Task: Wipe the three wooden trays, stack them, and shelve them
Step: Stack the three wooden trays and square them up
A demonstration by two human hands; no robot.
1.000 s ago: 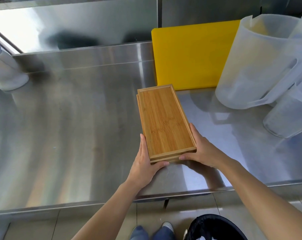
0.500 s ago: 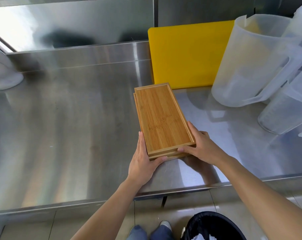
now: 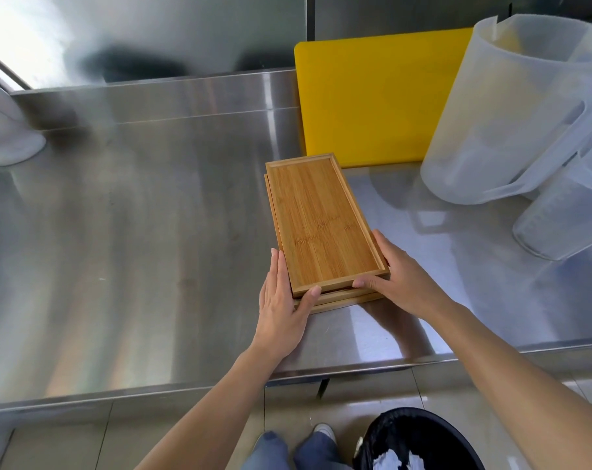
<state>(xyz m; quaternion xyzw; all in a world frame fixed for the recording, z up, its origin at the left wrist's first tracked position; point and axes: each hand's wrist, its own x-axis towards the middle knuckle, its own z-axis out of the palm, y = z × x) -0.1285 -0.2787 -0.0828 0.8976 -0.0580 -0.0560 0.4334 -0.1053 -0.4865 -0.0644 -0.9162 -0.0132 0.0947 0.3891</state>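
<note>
Squaring the trays on the desk, my left hand and right hand clamp fingers against the stack's near corners, ready for lifting.

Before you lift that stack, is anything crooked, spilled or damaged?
Only the stack of wooden trays: it is not flush. Lower tray edges stick out past the top one at the near end and along its left side. Left hand and right hand grip the near corners. No spill or damage shows on the steel counter.
</note>
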